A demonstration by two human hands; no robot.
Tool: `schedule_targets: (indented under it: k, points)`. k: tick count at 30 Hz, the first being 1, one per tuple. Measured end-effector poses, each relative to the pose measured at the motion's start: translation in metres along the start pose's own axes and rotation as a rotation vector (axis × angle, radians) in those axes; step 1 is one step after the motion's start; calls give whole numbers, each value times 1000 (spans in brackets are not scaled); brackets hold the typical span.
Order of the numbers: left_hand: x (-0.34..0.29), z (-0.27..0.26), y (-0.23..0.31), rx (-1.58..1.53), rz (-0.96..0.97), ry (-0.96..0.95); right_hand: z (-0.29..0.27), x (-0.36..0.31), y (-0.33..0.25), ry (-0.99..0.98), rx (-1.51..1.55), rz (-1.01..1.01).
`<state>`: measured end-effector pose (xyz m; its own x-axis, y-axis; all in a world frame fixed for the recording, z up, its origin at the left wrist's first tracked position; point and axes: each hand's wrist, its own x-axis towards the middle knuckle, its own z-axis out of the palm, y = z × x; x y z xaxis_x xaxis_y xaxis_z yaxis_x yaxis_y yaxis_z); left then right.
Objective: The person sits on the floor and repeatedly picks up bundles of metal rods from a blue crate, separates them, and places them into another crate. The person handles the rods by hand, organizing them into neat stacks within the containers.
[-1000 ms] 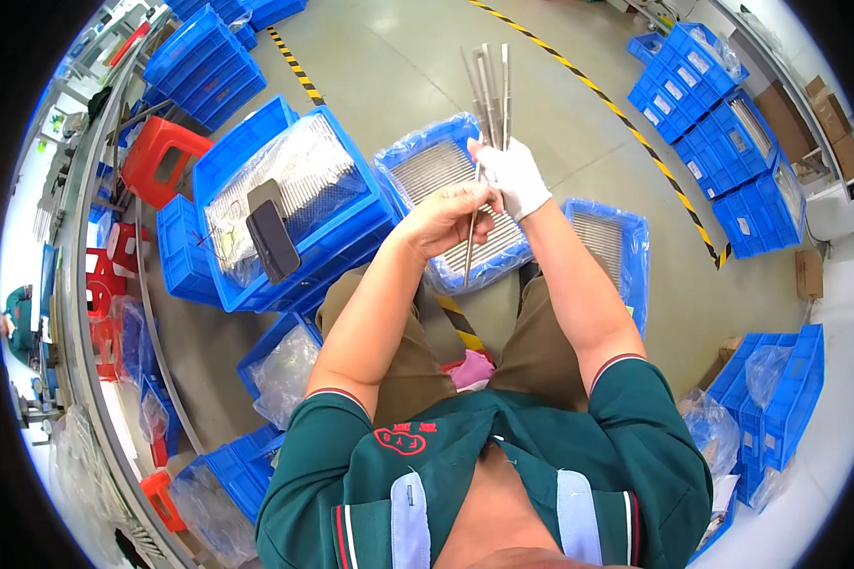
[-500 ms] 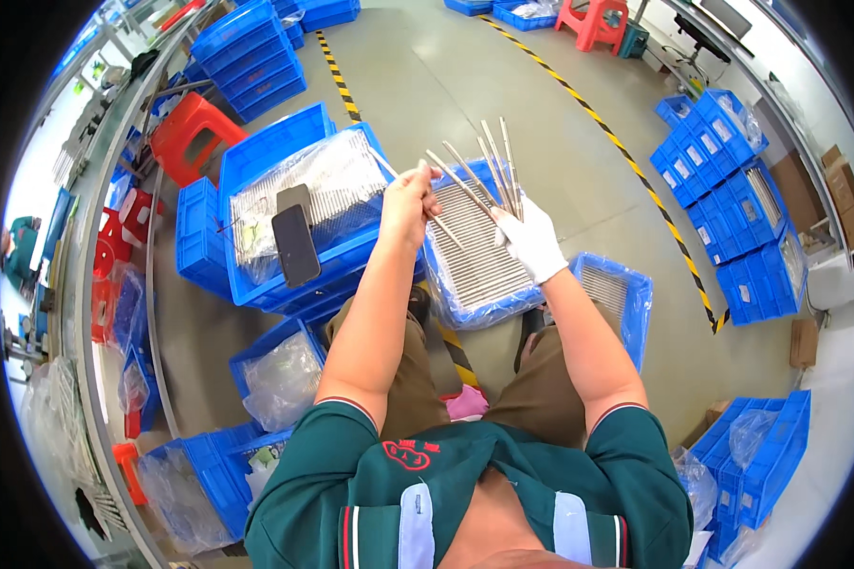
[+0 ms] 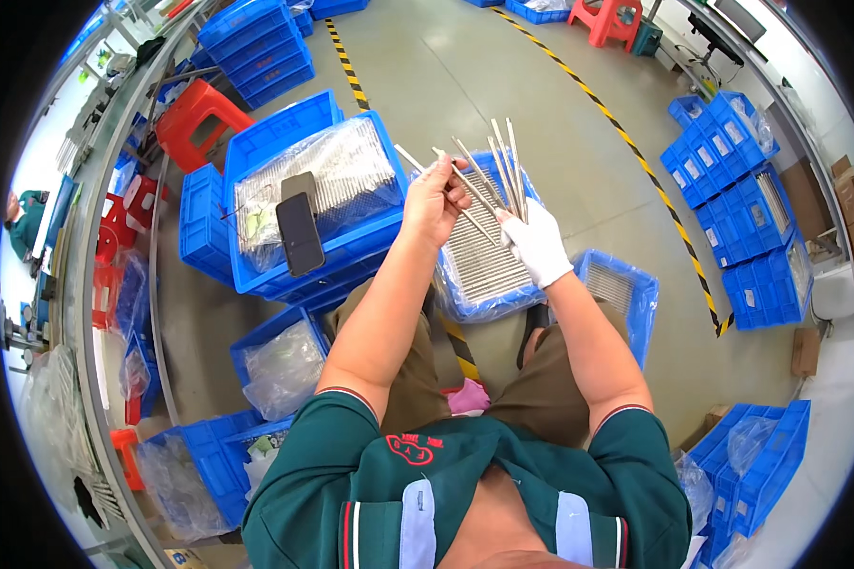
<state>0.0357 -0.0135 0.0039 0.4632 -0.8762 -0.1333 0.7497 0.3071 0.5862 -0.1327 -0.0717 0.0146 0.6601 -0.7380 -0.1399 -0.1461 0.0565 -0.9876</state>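
Note:
My bare left hand (image 3: 436, 201) is closed on a thin metal rod (image 3: 476, 226) that slants across the palm. Its fingertips are at a second rod, one of several metal rods (image 3: 515, 178) fanned out from my right hand (image 3: 538, 246). That hand wears a white glove and grips the bundle near its lower ends. Below both hands is a blue crate (image 3: 495, 309) lined with clear plastic, holding rows of similar rods (image 3: 484, 272).
To the left, stacked blue crates (image 3: 351, 248) carry plastic-wrapped rods with a dark phone (image 3: 300, 234) on top. Another rod crate (image 3: 649, 308) stands by my right leg. A red stool (image 3: 192, 123), a metal-edged bench (image 3: 90, 313) and more crates (image 3: 731, 213) stand around.
My left hand has moved slightly right, toward the gloved hand, and its fingertips now reach one rod of the fan. The view has shifted a little.

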Motion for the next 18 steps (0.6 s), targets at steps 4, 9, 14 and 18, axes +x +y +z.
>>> schedule_targets:
  k: [4, 9, 14, 18]
  points:
    - [-9, 12, -22, 69, -75, -18, -1, 11, 9, 93, 22, -51]
    - [-10, 12, -23, 85, -104, -93, -4, 11, 13, 120, 32, -80]
    - [-23, 24, -38, 323, -67, -8, -8, 13, 21, 158, -45, -91]
    - [-32, 25, -53, 366, -124, -54, -5, 19, 25, 217, 20, -133]
